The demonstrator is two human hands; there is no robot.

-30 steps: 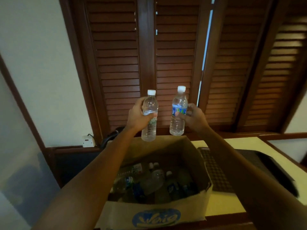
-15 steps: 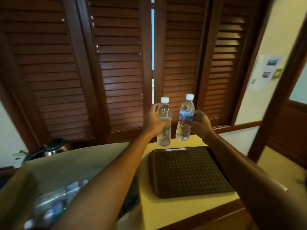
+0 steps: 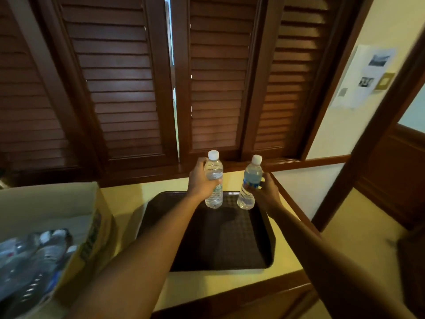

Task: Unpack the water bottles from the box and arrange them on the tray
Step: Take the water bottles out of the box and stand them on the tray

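Note:
My left hand (image 3: 200, 180) grips a clear water bottle with a white cap and green label (image 3: 214, 171), held upright at the far edge of the dark brown tray (image 3: 220, 240). My right hand (image 3: 266, 192) grips a second clear bottle with a blue label (image 3: 250, 180), slightly tilted, over the tray's far right corner. Both bottle bases sit at or just above the tray surface; I cannot tell if they touch. The cardboard box (image 3: 57, 203) at the left holds several more bottles (image 3: 32, 256).
The tray lies on a pale yellow counter (image 3: 207, 286) with a wooden front edge. Dark louvred shutters (image 3: 128, 88) rise behind the counter. A wooden post (image 3: 368, 139) and a wall with pinned papers (image 3: 363, 77) stand at the right.
Both hands have carried the bottles from above the box rightward and down to the far part of the tray. My view has swung right, leaving the box at the left edge.

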